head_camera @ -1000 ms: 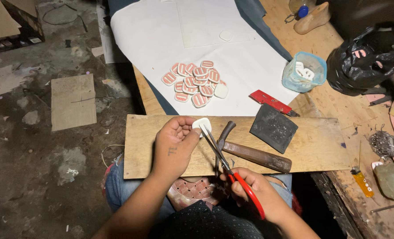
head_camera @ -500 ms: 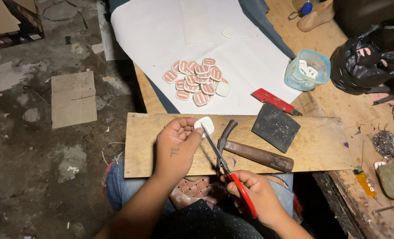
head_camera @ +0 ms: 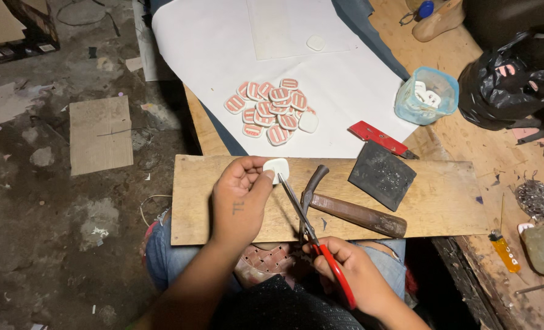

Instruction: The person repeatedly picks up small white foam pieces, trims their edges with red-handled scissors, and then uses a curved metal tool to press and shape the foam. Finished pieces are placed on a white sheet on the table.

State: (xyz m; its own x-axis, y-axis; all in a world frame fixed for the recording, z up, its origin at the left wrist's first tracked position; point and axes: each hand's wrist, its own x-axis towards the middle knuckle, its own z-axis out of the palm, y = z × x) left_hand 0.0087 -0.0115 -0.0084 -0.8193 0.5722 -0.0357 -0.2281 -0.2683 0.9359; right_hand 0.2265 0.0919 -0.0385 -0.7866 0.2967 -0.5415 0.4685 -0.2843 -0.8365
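Observation:
My left hand [head_camera: 240, 197] pinches a small white rounded piece [head_camera: 277, 169] over a wooden board [head_camera: 443, 208] that rests across my lap. In my right hand [head_camera: 351, 275] are red-handled scissors [head_camera: 308, 232], their blade tips touching the white piece's lower edge. A wooden-handled hammer [head_camera: 351, 214] lies on the board just right of the scissors. Beyond the board, a pile of several pink-and-white rounded pieces [head_camera: 272, 110] sits on a white sheet [head_camera: 211, 49].
A dark square pad [head_camera: 382, 174] lies on the board's right part, with a red flat tool [head_camera: 379, 137] behind it. A blue tub [head_camera: 426, 96] and a black plastic bag [head_camera: 510, 79] stand at the right. Cardboard [head_camera: 101, 134] lies on the dirty floor at left.
The white piece has stayed pinched in my left hand. The scissors have shifted slightly, their tips now against the piece's edge.

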